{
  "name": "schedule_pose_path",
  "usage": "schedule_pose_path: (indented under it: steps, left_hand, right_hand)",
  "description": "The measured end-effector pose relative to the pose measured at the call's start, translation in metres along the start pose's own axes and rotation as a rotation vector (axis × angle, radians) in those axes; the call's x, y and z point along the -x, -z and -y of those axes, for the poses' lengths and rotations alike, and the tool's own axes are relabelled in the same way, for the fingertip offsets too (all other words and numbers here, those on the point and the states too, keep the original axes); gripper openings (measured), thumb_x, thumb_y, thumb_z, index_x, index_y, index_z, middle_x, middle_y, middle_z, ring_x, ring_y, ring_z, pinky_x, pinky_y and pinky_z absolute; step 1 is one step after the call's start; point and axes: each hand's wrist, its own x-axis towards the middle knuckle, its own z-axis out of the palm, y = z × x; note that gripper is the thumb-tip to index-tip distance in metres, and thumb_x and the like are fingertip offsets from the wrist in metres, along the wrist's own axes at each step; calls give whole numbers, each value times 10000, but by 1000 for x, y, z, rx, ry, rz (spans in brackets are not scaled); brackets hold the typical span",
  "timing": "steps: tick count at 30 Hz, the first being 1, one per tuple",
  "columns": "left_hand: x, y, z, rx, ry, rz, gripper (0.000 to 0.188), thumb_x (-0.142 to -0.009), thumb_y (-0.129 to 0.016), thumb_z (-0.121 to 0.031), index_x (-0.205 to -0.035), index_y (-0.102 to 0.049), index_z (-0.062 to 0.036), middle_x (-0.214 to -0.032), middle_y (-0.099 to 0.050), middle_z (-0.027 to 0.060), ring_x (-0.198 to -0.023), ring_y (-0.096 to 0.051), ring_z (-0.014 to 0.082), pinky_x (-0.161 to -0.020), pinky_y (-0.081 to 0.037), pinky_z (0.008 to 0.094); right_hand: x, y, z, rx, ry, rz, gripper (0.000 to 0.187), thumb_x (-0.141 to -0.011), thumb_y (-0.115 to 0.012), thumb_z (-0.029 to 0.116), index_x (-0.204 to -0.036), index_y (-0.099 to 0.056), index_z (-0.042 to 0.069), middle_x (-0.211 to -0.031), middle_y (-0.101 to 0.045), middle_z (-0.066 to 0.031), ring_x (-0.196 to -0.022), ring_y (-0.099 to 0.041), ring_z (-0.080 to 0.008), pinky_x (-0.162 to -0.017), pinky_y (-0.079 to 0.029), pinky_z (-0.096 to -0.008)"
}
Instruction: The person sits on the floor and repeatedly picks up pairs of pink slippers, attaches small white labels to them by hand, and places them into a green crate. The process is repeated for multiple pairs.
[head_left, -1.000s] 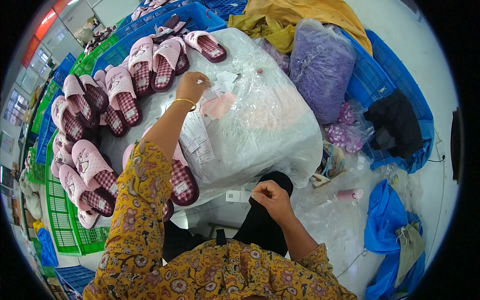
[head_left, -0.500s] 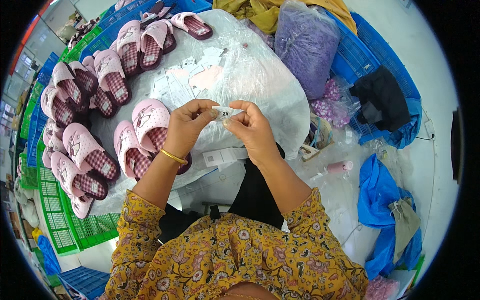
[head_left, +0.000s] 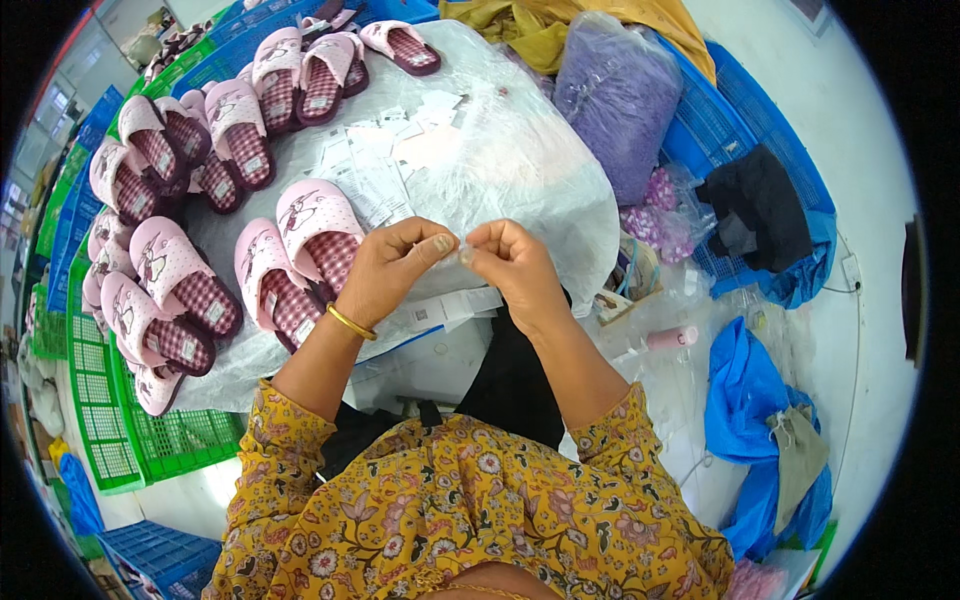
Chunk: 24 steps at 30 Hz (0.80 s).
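Over the near edge of the plastic-covered table (head_left: 545,170), my left hand (head_left: 393,268) and my right hand (head_left: 518,272) face each other, fingertips close together. Both are closed in a pinch between thumb and fingers. Whatever they hold is too small or hidden to make out. Just left of my left hand lies a pair of pink slippers with checked insoles, the right slipper (head_left: 318,222) beside the left slipper (head_left: 268,272). Below my hands, a strip of white labels (head_left: 455,308) lies at the table edge. Loose white paper labels (head_left: 362,180) spread out beyond my left hand.
More pink slippers (head_left: 182,270) line the table's left side and far edge. Green crates (head_left: 105,400) stand at the left. Blue crates (head_left: 700,105), a purple plastic-wrapped bundle (head_left: 615,110) and black cloth (head_left: 755,210) are at the right, with blue sheeting (head_left: 745,400) on the floor.
The small white label that showed between my fingertips is no longer visible. My hands have moved slightly down, still pinching. The view has shifted a little.
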Motion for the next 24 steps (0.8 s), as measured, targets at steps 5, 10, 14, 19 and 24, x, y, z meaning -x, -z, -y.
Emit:
schedule_pose_path:
  steps: [5, 10, 14, 19, 24]
  left_hand:
    - [4, -3, 7, 82, 109, 56, 115, -919, -643, -126, -932, -652, -12, -842, -622, -17, -768, -539, 59, -698, -442, 214]
    - [11, -2, 17, -135, 24, 36, 126, -935, -631, -135, -923, -634, -10, -816, -592, -20, -744, -498, 51, -658, -422, 215]
    - [15, 1, 9, -262, 7, -5, 133, -933, -635, -130, -922, -627, 3, -804, -590, -18, -739, -494, 49, -649, -426, 220]
    - [20, -6, 12, -275, 33, -28, 105, -921, -640, -102, -926, -634, 3, -803, -596, -20, -744, -505, 51, -656, -436, 221]
    - [20, 9, 30, -116, -40, -135, 151, -927, -626, -113, -996, -668, 15, -816, -633, 0, -751, -545, 62, -676, -471, 230]
  right_hand:
    - [11, -2, -4, 30, -11, 85, 151, -838, -700, 41, -959, -611, 23, -822, -608, 8, -702, -514, -39, -632, -424, -205]
    - [14, 7, -14, 267, 23, 113, 194, -853, -722, 105, -997, -628, 14, -861, -641, -9, -707, -536, -45, -629, -454, -223]
    - [18, 3, -10, 357, 84, 32, 254, -861, -739, 167, -1023, -638, -2, -873, -656, -13, -714, -545, -52, -637, -467, -235]
    - [14, 0, -25, 239, -19, 73, 193, -885, -703, 148, -989, -650, -5, -855, -648, -5, -725, -532, -51, -649, -456, -230]
    - [6, -6, -23, 259, -44, 100, 151, -909, -656, 116, -996, -650, -6, -852, -624, 13, -766, -521, -56, -679, -435, -221]
